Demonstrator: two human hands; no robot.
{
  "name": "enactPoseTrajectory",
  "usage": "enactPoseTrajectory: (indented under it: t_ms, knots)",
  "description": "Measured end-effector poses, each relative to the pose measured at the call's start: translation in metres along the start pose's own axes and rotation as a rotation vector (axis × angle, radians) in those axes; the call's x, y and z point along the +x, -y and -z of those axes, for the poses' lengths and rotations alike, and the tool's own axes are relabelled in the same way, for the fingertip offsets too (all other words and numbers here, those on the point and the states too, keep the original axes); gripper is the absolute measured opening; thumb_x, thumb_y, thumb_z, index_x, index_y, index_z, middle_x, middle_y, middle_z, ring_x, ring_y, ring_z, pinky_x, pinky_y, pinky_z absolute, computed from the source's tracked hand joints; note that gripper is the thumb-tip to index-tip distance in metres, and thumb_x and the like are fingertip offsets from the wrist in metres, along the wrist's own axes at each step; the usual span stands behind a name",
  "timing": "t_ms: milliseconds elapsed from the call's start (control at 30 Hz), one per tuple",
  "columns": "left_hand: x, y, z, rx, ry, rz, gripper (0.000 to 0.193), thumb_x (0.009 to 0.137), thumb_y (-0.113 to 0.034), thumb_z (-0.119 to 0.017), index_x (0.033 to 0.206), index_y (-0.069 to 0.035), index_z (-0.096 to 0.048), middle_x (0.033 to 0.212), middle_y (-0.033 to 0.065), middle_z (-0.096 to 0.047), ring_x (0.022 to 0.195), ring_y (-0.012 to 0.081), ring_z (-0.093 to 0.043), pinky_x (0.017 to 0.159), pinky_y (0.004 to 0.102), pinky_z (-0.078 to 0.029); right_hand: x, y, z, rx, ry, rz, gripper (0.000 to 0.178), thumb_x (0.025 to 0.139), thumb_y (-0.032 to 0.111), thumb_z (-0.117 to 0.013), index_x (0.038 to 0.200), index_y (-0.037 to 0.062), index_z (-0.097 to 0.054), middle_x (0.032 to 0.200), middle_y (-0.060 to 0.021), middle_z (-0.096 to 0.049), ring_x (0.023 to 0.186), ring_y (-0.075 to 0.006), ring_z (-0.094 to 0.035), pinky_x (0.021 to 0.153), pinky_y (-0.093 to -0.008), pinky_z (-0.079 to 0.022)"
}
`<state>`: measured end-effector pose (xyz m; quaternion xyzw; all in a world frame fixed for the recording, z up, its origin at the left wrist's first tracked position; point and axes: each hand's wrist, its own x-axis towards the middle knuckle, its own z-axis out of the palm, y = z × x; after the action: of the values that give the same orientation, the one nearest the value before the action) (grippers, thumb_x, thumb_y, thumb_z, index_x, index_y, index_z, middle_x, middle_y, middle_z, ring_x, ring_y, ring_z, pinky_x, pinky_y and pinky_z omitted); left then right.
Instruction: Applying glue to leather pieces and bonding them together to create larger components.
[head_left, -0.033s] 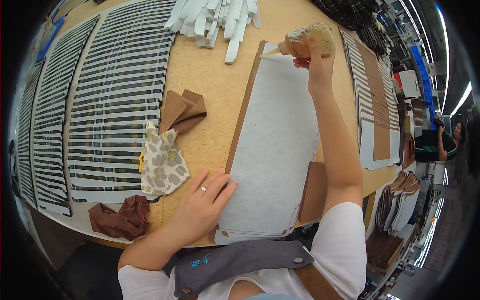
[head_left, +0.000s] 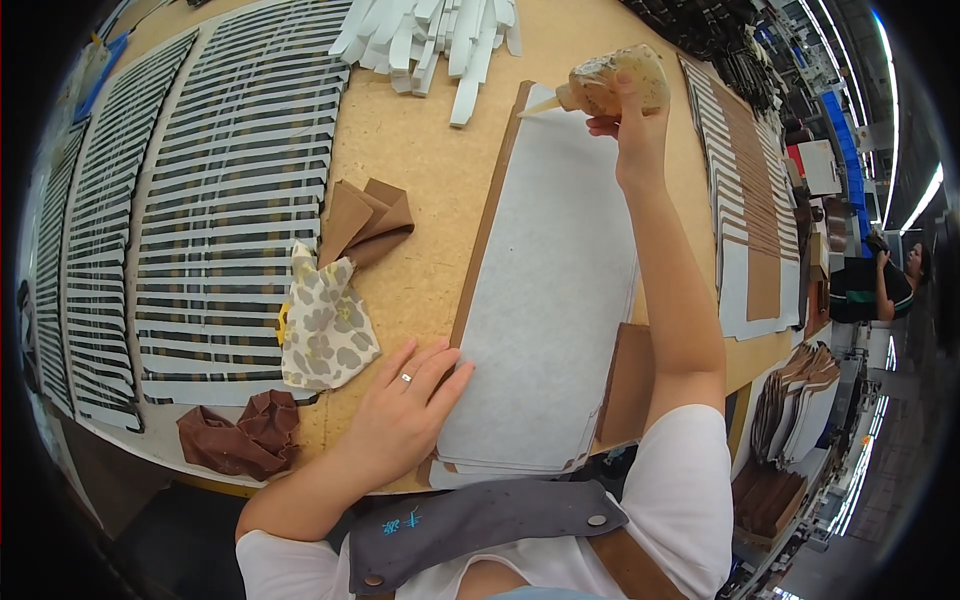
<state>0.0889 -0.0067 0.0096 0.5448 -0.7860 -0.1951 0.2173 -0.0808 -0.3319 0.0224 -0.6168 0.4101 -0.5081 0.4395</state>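
Note:
A squeeze bottle [head_left: 600, 84], translucent and yellowish with a long pale nozzle, lies tilted in my right hand [head_left: 640, 130], whose fingers wrap round it. Its nozzle tip points left, at the far end of a long white panel [head_left: 545, 270] edged with a brown strip along its left side. More sheets show beneath that panel at the near end. My left hand [head_left: 400, 410], with a ring on one finger, rests flat by the panel's near left edge, fingertips touching its brown border. Left of that hand lies a patterned cloth [head_left: 325, 330].
Striped panels [head_left: 240, 220] cover the left of the table, with white strips [head_left: 425, 40] heaped at the far side. Folded brown material [head_left: 368, 222] and a crumpled maroon cloth [head_left: 240, 435] lie nearby. More striped panels [head_left: 745, 180] sit right. A person [head_left: 880, 280] stands beyond.

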Motion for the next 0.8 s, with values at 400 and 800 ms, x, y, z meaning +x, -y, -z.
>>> enactPoseTrajectory:
  t_ms: [400,800]
  knots:
    - [0.003,0.0,0.006,-0.012,-0.163,0.048,0.036,0.075,-0.005,-0.056,0.111,0.002,-0.058,0.105,0.012,-0.055,0.099,0.0276,-0.055,0.09,0.0399,-0.042,-0.027,0.008,0.009,0.231,-0.038,-0.295,0.055,0.087,0.053,-0.058,0.108,0.0028,-0.052,0.083,-0.0087,-0.062,0.055,-0.0136,-0.058,0.044,-0.0233,-0.046]
    - [0.0,0.003,0.006,0.005,-0.172,0.085,0.038,0.074,-0.003,-0.055,0.111,0.003,-0.056,0.099,0.0116,-0.055,0.093,0.027,-0.055,0.085,0.0382,-0.043,-0.04,0.015,-0.001,0.031,0.061,-0.051,0.053,0.084,0.048,-0.064,0.104,0.0,-0.051,0.081,-0.0101,-0.061,0.05,-0.0139,-0.058,0.042,-0.0221,-0.046]
